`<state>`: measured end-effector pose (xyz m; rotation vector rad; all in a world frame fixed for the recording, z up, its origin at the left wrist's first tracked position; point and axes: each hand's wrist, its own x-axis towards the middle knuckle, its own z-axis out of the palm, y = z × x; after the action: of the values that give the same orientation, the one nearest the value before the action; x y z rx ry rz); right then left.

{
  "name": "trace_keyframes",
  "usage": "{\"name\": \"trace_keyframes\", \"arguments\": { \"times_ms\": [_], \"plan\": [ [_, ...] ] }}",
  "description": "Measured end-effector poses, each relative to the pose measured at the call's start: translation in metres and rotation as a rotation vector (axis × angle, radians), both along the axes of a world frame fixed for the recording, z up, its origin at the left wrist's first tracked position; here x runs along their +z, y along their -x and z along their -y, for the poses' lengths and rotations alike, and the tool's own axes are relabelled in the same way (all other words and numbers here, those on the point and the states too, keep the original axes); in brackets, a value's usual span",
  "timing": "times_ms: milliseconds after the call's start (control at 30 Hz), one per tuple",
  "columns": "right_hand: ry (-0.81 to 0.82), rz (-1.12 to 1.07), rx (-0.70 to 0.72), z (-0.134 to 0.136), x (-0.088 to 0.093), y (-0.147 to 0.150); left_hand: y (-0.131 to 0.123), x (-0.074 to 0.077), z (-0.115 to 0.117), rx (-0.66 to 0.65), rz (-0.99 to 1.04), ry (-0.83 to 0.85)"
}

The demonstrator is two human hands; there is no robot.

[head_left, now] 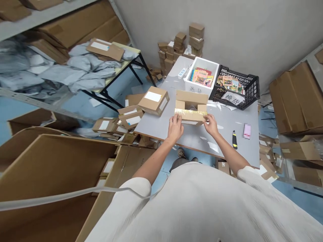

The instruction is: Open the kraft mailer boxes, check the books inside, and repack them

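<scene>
An opened cardboard box [191,117] sits on the grey table in front of me, its back flap raised and its side flaps folded. Torn yellowish tape runs along the flap nearest me. Something is partly visible inside, too shadowed to name. At the box's near left corner, the fingers of my left hand [176,128] are bent around the cardboard. My right hand [211,125] grips the near right corner between thumb and fingers. A utility knife [234,139] with a black and yellow handle lies to the right of my right hand.
A closed carton [154,99] sits at the table's left edge. Behind the opened box stand a white foam bin [200,89] and a black plastic crate [252,97], both containing colourful booklets. Cartons crowd the floor; a large open box [50,164] stands left. Bags cover a side table [128,59].
</scene>
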<state>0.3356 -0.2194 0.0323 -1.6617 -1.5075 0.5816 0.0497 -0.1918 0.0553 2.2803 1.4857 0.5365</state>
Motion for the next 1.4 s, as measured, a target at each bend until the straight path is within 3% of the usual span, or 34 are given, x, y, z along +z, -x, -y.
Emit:
{"name": "trace_keyframes", "arguments": {
  "times_ms": [267,400,567,867,1067,1233,1400],
  "plan": [
    [-0.059,-0.029,0.187,-0.038,0.031,0.077,0.070,0.030,0.015,0.251,0.037,-0.078],
    [-0.083,-0.019,0.293,-0.064,0.045,0.138,0.123,0.041,0.015,0.401,0.029,-0.115],
    [-0.102,-0.039,0.403,-0.095,0.047,0.224,0.199,0.039,0.009,0.542,0.021,-0.151],
    [-0.034,-0.049,0.540,-0.151,0.019,0.368,0.329,0.018,-0.011,0.675,0.018,-0.142],
    [0.023,-0.016,0.610,-0.187,-0.011,0.438,0.384,-0.011,-0.020,0.716,0.032,-0.030],
    [0.146,0.066,0.719,-0.207,-0.036,0.454,0.393,-0.045,-0.031,0.737,-0.019,0.133],
    [0.169,0.144,0.719,-0.217,-0.056,0.428,0.384,-0.062,-0.048,0.627,-0.039,0.176]
  ]
}}
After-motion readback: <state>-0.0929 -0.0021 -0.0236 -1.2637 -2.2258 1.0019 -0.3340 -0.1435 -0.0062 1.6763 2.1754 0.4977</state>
